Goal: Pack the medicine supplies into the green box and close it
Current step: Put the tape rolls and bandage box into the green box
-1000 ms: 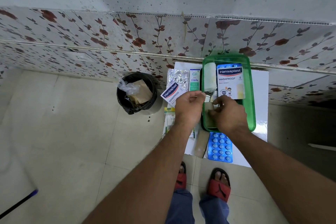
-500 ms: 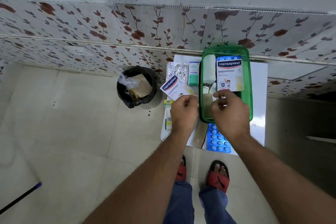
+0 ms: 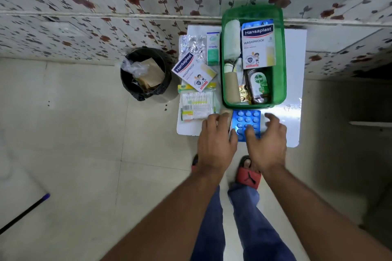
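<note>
The green box (image 3: 279,82) stands open on a white table (image 3: 293,70). Inside lie a white gauze roll (image 3: 231,40), a Hansaplast pack (image 3: 258,46), a Dettol bottle (image 3: 258,86) and a tan roll (image 3: 231,87). Left of the box lie a second Hansaplast pack (image 3: 194,72), a cotton bud pack (image 3: 198,101), a green-white carton (image 3: 212,48) and a foil strip (image 3: 192,45). A blue pill blister (image 3: 246,121) lies by the table's near edge. My left hand (image 3: 216,144) and my right hand (image 3: 267,142) hover over it with spread fingers, the right thumb touching it.
A black bin (image 3: 146,74) lined with a bag and holding paper stands on the floor left of the table. A floral-patterned wall (image 3: 106,6) runs behind. My feet in red sandals (image 3: 248,176) are below the table edge. A dark stick (image 3: 23,212) lies at the lower left.
Both hands have pulled back out of the green box toward the near table edge, down to the blue pill blister. The box contents are now uncovered.
</note>
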